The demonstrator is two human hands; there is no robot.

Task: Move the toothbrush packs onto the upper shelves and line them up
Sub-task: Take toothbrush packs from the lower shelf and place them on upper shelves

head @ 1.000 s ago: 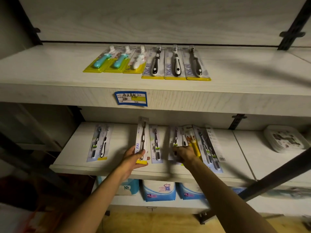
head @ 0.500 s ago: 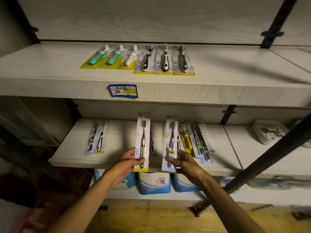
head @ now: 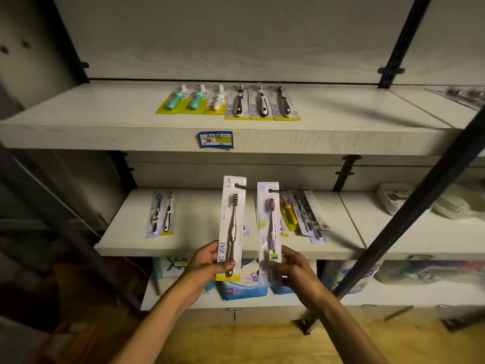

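White-washed wood shelving fills the frame as we hold 2 carded toothbrush packs upright, side by side and apart, in front of the middle shelf. Our left hand pinches the bottom of a white card with a yellow foot, lettered "JING PAI", carrying a grey-brown toothbrush, thumb across the front near the handle's end and fingers behind. Our right hand grips the lower end of a pale lilac card with a pink-grey toothbrush the same way, fingertips closed on its edges.

Beyond our fingertips, on the middle shelf, lie a loose overlapping cluster of packs, one with a yellow brush, just right of the lilac card, and a single pack with a black-and-white brush well to the left of our left hand.

Above both hands, the upper shelf carries a neat row of 6 packs: 3 on yellow cards, 2 teal and 1 white, then 3 black-and-white brushes, edges touching. A blue price label sits on that shelf's front edge. Below our wrists, blue "XL" packages rest on the lowest shelf.
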